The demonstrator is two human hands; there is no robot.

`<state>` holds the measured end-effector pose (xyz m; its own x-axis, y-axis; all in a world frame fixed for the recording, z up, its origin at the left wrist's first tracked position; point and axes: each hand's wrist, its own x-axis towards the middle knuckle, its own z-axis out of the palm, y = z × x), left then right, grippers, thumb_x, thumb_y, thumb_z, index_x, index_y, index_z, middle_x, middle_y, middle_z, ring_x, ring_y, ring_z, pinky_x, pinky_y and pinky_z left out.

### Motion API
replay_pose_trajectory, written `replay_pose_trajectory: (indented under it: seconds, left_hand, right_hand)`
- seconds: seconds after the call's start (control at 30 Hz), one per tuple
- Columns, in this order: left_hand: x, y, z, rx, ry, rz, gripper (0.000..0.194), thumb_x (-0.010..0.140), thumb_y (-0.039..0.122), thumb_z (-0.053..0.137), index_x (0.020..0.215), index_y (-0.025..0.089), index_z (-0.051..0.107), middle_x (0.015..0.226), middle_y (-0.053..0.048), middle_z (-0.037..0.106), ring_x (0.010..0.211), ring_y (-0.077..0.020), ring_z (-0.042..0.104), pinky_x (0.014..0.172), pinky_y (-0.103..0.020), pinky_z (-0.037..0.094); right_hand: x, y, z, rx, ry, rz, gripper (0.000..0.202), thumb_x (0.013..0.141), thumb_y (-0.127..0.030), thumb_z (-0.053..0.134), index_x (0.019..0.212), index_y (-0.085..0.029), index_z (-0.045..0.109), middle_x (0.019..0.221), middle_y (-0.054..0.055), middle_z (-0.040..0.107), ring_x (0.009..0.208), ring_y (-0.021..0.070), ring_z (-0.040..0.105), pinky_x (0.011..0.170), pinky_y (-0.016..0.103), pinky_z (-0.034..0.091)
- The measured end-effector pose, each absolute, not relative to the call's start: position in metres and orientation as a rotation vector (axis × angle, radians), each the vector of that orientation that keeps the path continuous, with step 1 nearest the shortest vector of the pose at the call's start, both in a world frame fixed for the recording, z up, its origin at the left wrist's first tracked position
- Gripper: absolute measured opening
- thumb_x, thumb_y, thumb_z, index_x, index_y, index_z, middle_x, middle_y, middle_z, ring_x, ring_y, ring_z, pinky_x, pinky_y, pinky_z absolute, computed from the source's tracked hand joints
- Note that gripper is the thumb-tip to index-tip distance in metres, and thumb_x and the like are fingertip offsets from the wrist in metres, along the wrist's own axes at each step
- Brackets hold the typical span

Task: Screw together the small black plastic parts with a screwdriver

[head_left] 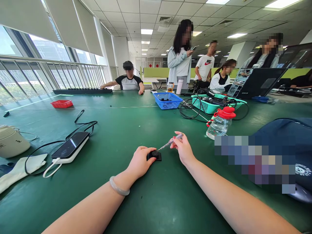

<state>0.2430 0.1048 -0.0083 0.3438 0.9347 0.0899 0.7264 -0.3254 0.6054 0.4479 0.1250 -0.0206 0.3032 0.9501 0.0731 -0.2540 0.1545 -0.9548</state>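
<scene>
A small black part [158,156] lies on the green table in front of me. My left hand [142,161] grips it from the left, thumb and fingers round its near and far sides. Held in my right hand [182,149] is a thin screwdriver [168,143] with a clear handle. It slants down to the left, and its tip is at the top of the black part. Whether the tip sits in a screw is too small to tell.
On the green table [117,123] are a phone on a white power bank [70,148] at left, a red tray [61,103], a blue basket [167,100], a teal basket [212,104] with cables, a red-lidded bottle [220,123] and a dark bag [280,139]. Several people are beyond.
</scene>
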Motion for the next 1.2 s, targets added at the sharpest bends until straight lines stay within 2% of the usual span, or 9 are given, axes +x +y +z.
replay_pose_trajectory:
  seconds: [0.27, 0.53, 0.73, 0.8, 1.2]
  left_hand:
    - [0.2424, 0.1050, -0.0096, 2.157, 1.451, 0.602, 0.041, 0.087, 0.023, 0.067, 0.128, 0.024, 0.067, 0.124, -0.010, 0.068, 0.128, -0.0257, 0.053, 0.114, -0.042, 0.041]
    - [0.2430, 0.1061, -0.0100, 2.155, 1.452, 0.608, 0.041, 0.086, 0.023, 0.067, 0.127, 0.025, 0.068, 0.124, -0.010, 0.067, 0.128, -0.0265, 0.053, 0.114, -0.043, 0.041]
    - [0.2425, 0.1053, -0.0102, 2.162, 1.455, 0.620, 0.040, 0.085, 0.022, 0.068, 0.125, 0.026, 0.069, 0.122, -0.010, 0.069, 0.127, -0.0265, 0.055, 0.113, -0.042, 0.042]
    - [0.2425, 0.1054, -0.0100, 2.167, 1.453, 0.618, 0.040, 0.085, 0.022, 0.068, 0.125, 0.026, 0.069, 0.122, -0.010, 0.069, 0.127, -0.0266, 0.054, 0.113, -0.042, 0.042]
    - [0.2419, 0.1058, -0.0113, 2.163, 1.447, 0.625, 0.040, 0.086, 0.022, 0.067, 0.126, 0.026, 0.069, 0.122, -0.010, 0.068, 0.127, -0.0265, 0.054, 0.114, -0.044, 0.042]
  right_hand:
    - [0.4501, 0.1258, -0.0256, -1.072, -0.933, 0.990, 0.059, 0.068, -0.051, 0.075, 0.114, -0.023, 0.050, 0.071, -0.007, 0.065, 0.054, 0.0117, 0.057, 0.066, 0.033, 0.049]
    - [0.4495, 0.1235, -0.0267, -1.104, -1.064, 0.881, 0.067, 0.081, -0.050, 0.066, 0.137, -0.028, 0.037, 0.076, -0.007, 0.066, 0.056, 0.0144, 0.061, 0.069, 0.038, 0.052]
    - [0.4477, 0.1211, -0.0226, -0.895, -1.088, 0.952, 0.063, 0.082, -0.048, 0.067, 0.134, -0.029, 0.036, 0.088, -0.002, 0.072, 0.079, 0.0189, 0.071, 0.091, 0.045, 0.053]
    - [0.4477, 0.1217, -0.0231, -0.868, -1.083, 0.967, 0.062, 0.083, -0.046, 0.067, 0.135, -0.029, 0.036, 0.086, -0.002, 0.073, 0.082, 0.0200, 0.072, 0.096, 0.048, 0.052]
    - [0.4509, 0.1244, -0.0253, -0.937, -0.999, 0.944, 0.060, 0.082, -0.042, 0.067, 0.133, -0.028, 0.039, 0.075, -0.005, 0.069, 0.079, 0.0189, 0.071, 0.096, 0.048, 0.051]
